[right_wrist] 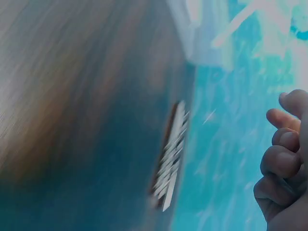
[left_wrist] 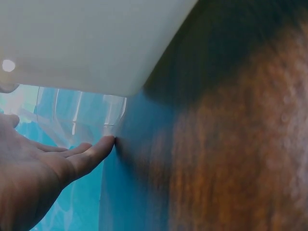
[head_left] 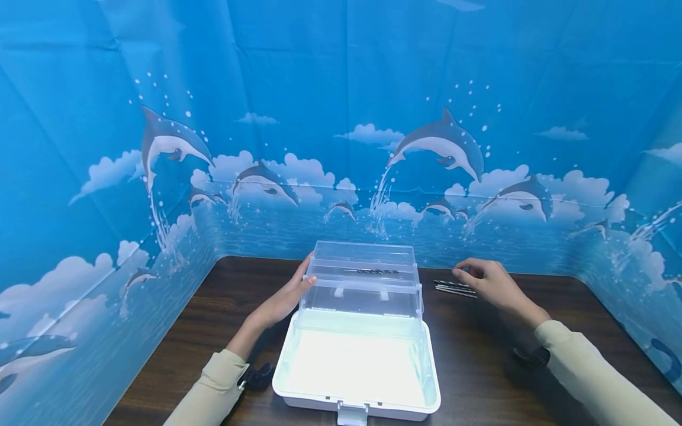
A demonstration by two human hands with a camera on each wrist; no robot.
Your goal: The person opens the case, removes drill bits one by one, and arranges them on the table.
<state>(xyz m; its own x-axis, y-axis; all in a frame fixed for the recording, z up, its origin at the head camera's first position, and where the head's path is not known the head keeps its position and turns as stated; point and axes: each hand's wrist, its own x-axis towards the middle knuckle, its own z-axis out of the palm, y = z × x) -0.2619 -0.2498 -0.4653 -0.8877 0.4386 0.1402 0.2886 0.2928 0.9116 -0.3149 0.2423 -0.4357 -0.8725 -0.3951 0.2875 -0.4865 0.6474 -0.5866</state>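
Note:
A white box [head_left: 354, 399] with a clear lid [head_left: 364, 251] stands raised open on the table. My left hand [head_left: 288, 294] holds the lid's left edge, thumb in front and the other fingers behind; in the left wrist view those fingers [left_wrist: 94, 156] stretch out nearly straight. Dark drill bits [head_left: 377, 271] lie in the clear upper part of the box. Several more drill bits [head_left: 455, 290] lie side by side on the table, right of the box. Just above their right end hovers my right hand [head_left: 492, 287], its fingers [right_wrist: 279, 161] loosely bent with nothing visible between them.
The dark wooden table [head_left: 479, 378] extends on both sides of the box. A blue dolphin-print curtain [head_left: 341, 148] hangs along its back and sides. The box's front latch [head_left: 352, 413] hangs down toward me.

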